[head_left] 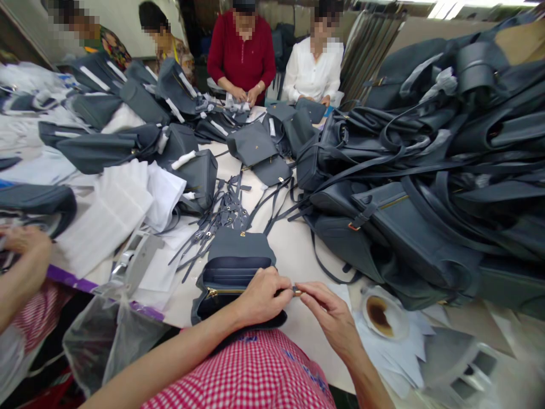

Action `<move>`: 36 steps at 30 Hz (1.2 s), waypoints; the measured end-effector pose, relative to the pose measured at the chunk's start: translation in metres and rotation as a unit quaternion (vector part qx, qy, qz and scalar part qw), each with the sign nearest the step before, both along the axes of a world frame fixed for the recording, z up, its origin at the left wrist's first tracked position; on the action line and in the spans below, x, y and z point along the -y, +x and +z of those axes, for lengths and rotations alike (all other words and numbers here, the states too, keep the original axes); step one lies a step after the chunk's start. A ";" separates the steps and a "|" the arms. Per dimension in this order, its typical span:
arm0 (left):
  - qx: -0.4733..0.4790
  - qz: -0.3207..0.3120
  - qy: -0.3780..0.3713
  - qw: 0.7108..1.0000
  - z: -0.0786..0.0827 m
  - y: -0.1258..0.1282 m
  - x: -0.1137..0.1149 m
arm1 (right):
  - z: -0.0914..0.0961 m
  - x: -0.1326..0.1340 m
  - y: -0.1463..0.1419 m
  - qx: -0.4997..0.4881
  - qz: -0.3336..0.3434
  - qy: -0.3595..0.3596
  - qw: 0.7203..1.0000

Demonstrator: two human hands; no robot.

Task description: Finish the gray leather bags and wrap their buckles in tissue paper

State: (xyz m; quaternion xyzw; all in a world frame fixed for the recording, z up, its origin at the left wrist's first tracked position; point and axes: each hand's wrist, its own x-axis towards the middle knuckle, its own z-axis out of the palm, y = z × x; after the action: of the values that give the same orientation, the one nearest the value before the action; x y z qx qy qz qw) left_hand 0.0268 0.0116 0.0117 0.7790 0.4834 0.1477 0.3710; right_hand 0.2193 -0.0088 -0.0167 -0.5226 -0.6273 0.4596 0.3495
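Observation:
A small dark grey-blue handbag [233, 271] lies open on the white table [293, 250] right in front of me, its flap thrown back and a gold zip along its near edge. My left hand [261, 295] rests on the bag's right end, fingers curled in a pinch. My right hand [327, 315] meets it from the right, thumb and forefinger pinched on a small metal zip pull [297, 291] at the bag's corner. Both hands are closed around that small piece.
A big heap of finished grey bags [430, 170] fills the right side. Loose grey straps [221, 213] lie beyond my bag. White paper sheets [123, 210] and a plastic bag [110, 335] sit left. A stained dish [381, 315] is near my right hand. Several people work across the table; another person's arm [21, 267] is at left.

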 end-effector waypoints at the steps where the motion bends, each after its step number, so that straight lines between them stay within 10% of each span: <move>1: -0.002 -0.003 0.004 1.000 0.000 -0.001 0.001 | 0.000 0.000 -0.002 -0.008 0.007 0.001 1.000; 10: 0.004 -0.043 0.044 0.998 -0.006 -0.004 0.011 | 0.005 -0.005 0.003 0.024 0.069 -0.026 0.997; 25: 0.015 0.020 -0.014 1.000 -0.011 0.001 0.013 | -0.020 0.021 -0.010 0.288 0.018 0.296 0.911; 31: 0.042 0.060 -0.060 0.996 -0.005 0.001 0.011 | -0.014 0.023 -0.018 0.262 -0.045 0.411 0.872; 36: 0.040 0.063 -0.058 0.996 -0.006 0.001 0.013 | -0.009 0.012 -0.026 0.173 0.000 0.397 0.901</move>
State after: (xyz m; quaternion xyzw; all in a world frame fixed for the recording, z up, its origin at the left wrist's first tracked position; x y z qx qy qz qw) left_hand 0.0282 -0.0011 0.0056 0.7176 0.5237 0.1738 0.4250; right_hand 0.1936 -0.0203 -0.0260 -0.4117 -0.8084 0.0749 0.4141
